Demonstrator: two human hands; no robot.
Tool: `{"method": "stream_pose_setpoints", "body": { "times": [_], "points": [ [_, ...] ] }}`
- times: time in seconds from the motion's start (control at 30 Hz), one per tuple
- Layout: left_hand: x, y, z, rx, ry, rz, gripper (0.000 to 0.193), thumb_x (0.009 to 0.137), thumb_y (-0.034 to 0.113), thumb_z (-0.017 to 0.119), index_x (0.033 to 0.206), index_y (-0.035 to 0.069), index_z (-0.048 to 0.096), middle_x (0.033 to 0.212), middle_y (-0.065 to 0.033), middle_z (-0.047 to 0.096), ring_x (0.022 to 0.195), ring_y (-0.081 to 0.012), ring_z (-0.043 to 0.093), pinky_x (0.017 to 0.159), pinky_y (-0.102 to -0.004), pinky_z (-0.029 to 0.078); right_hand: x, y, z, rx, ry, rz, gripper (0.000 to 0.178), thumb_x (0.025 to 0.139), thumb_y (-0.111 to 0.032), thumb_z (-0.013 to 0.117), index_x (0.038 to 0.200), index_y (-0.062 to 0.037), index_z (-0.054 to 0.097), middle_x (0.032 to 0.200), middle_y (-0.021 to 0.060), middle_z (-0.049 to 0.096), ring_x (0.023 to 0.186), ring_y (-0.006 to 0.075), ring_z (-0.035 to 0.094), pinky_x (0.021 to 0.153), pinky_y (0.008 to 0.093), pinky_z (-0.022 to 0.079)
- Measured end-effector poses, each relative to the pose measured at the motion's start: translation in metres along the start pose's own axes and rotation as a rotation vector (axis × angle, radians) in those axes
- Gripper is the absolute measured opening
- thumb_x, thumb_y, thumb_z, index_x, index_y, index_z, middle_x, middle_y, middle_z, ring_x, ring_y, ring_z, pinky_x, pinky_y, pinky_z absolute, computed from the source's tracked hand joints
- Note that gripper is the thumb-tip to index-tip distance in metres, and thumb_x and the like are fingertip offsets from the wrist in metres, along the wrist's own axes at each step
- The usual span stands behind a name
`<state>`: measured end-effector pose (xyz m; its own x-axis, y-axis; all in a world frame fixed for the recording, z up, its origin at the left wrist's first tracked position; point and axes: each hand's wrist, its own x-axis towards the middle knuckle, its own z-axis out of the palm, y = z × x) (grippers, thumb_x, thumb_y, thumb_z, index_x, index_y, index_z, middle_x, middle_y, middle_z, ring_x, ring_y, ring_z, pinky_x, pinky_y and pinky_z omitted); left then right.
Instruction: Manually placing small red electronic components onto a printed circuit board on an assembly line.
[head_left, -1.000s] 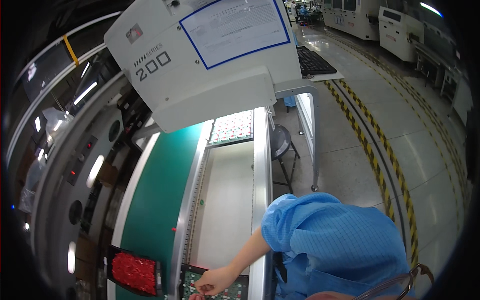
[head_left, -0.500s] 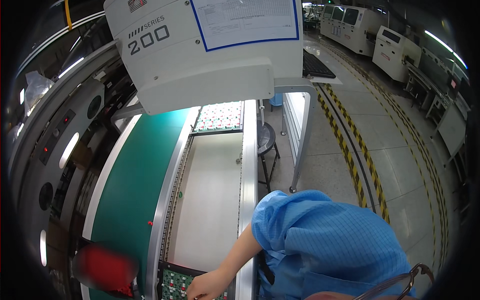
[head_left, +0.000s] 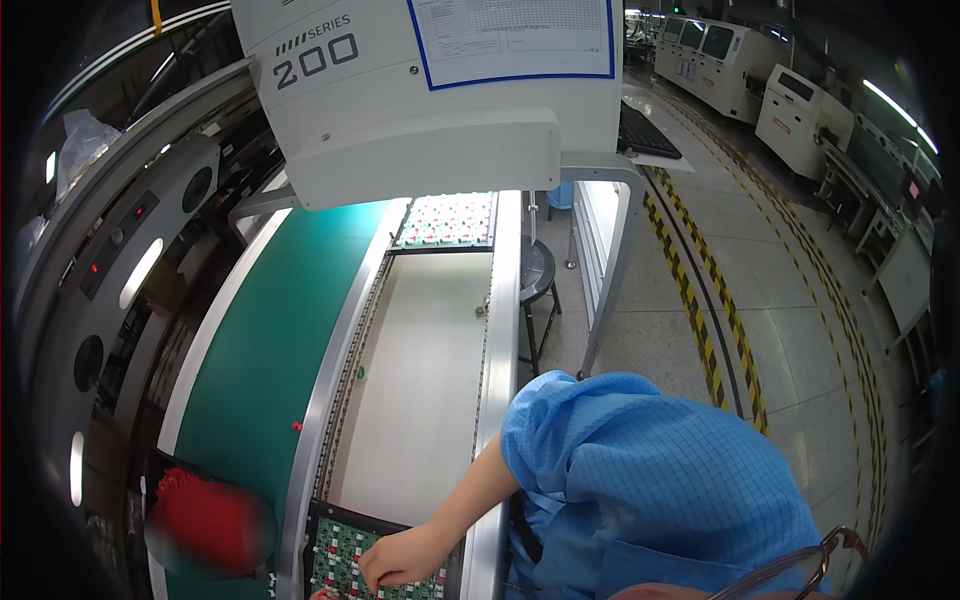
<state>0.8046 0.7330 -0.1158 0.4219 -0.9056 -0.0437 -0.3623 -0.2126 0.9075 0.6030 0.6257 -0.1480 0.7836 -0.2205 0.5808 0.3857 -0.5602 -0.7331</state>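
Observation:
My right hand (head_left: 405, 557), reaching in from the right under a blue sleeve (head_left: 640, 460), is over a green circuit board panel (head_left: 340, 548) dotted with small white and red parts. Its fingers are curled and pressed together, pointing down at the board; whatever they pinch is hidden. The panel sits in a black frame (head_left: 365, 519) at the near end of the rail track. At the bottom edge, left of that hand, shows a small pinkish patch (head_left: 323, 595) that may be a fingertip of my left hand; its fingers cannot be made out.
Left of the track runs a green belt (head_left: 270, 320), bearing a heap of red parts (head_left: 185, 483), partly blurred, and a small red piece (head_left: 297, 427). Another populated panel (head_left: 447, 220) lies under the white machine (head_left: 430, 150). A stool (head_left: 537, 270) stands right of the rail.
The view has shifted slightly, showing more of the near panel and the red heap. My right hand has stayed over the panel, its fingers now bent more downward.

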Motion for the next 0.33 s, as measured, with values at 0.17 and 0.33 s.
{"method": "stream_pose_setpoints", "body": {
  "times": [0.17, 0.33],
  "points": [
    [-0.015, 0.026, -0.006, 0.174, 0.238, -0.044, 0.030, 0.089, 0.017, 0.056, 0.113, -0.001, 0.054, 0.101, -0.0161, 0.060, 0.085, -0.0212, 0.057, 0.076, -0.0307, 0.047, 0.006, -0.008, 0.002, 0.026, 0.018, 0.057, 0.007, 0.082, -0.001, 0.050, 0.088, -0.0023, 0.052, 0.095, 0.0121, 0.046, 0.089, 0.0287, 0.050, 0.076, 0.0361, 0.043],
    [0.004, -0.052, -0.033, -0.006, 0.400, 0.155, 0.026, 0.084, 0.010, 0.060, 0.108, 0.000, 0.058, 0.096, -0.0072, 0.060, 0.088, -0.0140, 0.056, 0.079, -0.0249, 0.045, 0.024, 0.014, -0.015, -0.099, -0.173, 0.079, 0.014, 0.079, -0.007, 0.056, 0.092, -0.0102, 0.059, 0.093, 0.0103, 0.054, 0.099, 0.0267, 0.050, 0.085, 0.0394, 0.042]
  ]
}}
